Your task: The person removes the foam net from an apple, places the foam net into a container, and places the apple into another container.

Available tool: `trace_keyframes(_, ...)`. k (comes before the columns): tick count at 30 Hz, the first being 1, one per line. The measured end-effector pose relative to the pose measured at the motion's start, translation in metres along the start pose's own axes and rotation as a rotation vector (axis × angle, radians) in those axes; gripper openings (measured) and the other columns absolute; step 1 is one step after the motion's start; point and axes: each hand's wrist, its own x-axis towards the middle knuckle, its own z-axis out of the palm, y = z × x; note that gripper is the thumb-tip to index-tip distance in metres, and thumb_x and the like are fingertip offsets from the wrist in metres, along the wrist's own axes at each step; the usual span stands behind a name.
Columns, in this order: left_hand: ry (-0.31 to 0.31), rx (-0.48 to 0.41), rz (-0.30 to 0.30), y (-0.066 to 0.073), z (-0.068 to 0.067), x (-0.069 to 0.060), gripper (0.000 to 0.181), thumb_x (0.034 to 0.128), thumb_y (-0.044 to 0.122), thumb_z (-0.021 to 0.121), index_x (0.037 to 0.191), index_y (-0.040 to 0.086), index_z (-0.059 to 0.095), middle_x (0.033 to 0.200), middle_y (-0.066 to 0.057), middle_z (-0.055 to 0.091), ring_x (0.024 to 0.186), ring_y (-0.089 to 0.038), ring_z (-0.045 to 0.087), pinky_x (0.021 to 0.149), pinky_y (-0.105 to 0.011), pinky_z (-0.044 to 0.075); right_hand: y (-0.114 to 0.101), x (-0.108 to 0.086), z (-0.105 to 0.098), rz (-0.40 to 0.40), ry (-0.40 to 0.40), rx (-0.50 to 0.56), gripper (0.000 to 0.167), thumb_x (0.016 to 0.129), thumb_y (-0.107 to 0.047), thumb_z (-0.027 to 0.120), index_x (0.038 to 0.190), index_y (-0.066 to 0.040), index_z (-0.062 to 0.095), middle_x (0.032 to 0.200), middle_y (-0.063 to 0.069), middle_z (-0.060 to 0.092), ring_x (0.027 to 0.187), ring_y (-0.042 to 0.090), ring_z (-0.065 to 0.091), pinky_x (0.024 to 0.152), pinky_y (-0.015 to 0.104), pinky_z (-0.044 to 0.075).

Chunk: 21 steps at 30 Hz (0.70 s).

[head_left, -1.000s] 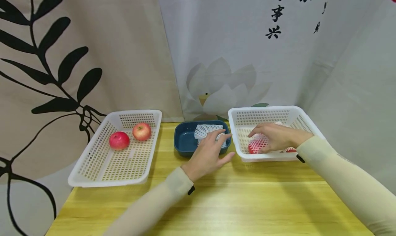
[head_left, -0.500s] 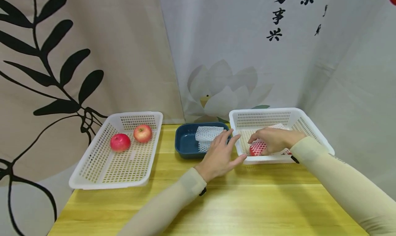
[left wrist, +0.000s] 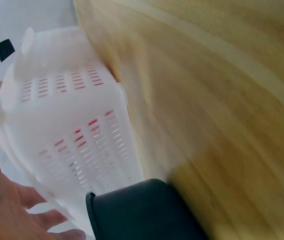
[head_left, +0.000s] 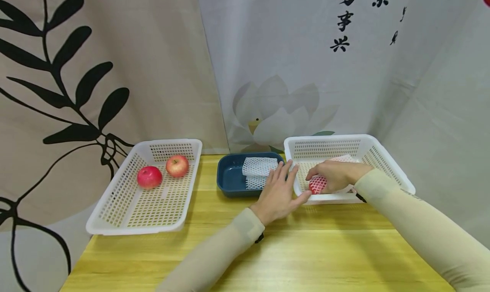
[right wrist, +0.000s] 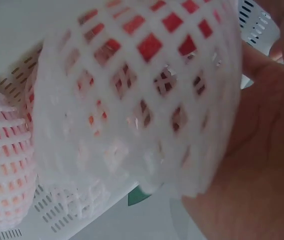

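Observation:
My right hand (head_left: 337, 176) is in the right white basket (head_left: 325, 142). Its fingers and thumb curl round a red apple (head_left: 317, 184) in a white foam net, which fills much of the right wrist view. A second netted apple (right wrist: 4, 165) lies beside it there. My left hand (head_left: 277, 198), fingers extended and spread, is at that basket's near left corner, its thumb by the rim. Whether it touches the rim I cannot tell. In the left wrist view its fingers (left wrist: 46, 217) are beside the basket's white wall (left wrist: 71, 120).
A dark blue tray (head_left: 231, 179) with white foam nets (head_left: 259, 166) stands between the baskets. In the left white basket (head_left: 143, 230) lie two bare apples, one red apple (head_left: 149, 177) and one paler apple (head_left: 177, 166). A curtain (head_left: 268, 49) hangs behind the wooden table (head_left: 325, 249).
My left hand has moved right, from in front of the blue tray to the right basket's corner. My right hand has shifted slightly left and stays round the netted apple.

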Motion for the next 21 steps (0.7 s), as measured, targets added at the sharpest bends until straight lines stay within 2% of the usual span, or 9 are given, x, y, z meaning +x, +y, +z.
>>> trace_keyframes(5,0.001,-0.007,-0.016,0.004,0.005,-0.002,0.094,0.1181,0.075,0.039,0.187,0.013,0.024,0.197,-0.015,0.018,0.182,-0.046,0.023,0.144,-0.069,0.031,-0.001,0.003,0.003,0.013,-0.015,0.005,0.052,0.094,-0.022,0.099,0.140,-0.008,0.080,0.136,0.006,0.085,0.124,0.027,0.081,0.117,0.057,0.064)
trace_keyframes(11,0.001,-0.013,-0.038,0.009,0.011,-0.001,0.093,0.1189,0.069,0.045,0.188,0.013,0.020,0.198,-0.014,0.015,0.183,-0.046,0.020,0.145,-0.071,0.028,-0.002,0.004,0.005,0.038,-0.024,0.023,0.049,0.097,-0.022,0.097,0.140,-0.007,0.080,0.130,0.004,0.086,0.106,0.010,0.076,0.106,0.046,0.068)
trace_keyframes(21,0.019,0.016,-0.050,0.007,0.011,-0.001,0.098,0.1178,0.074,0.043,0.188,0.012,0.015,0.198,-0.012,0.016,0.183,-0.046,0.019,0.143,-0.074,0.030,-0.001,0.006,0.003,0.034,-0.016,0.020,0.049,0.096,-0.022,0.097,0.140,-0.006,0.080,0.131,0.005,0.085,0.105,0.010,0.074,0.106,0.046,0.068)
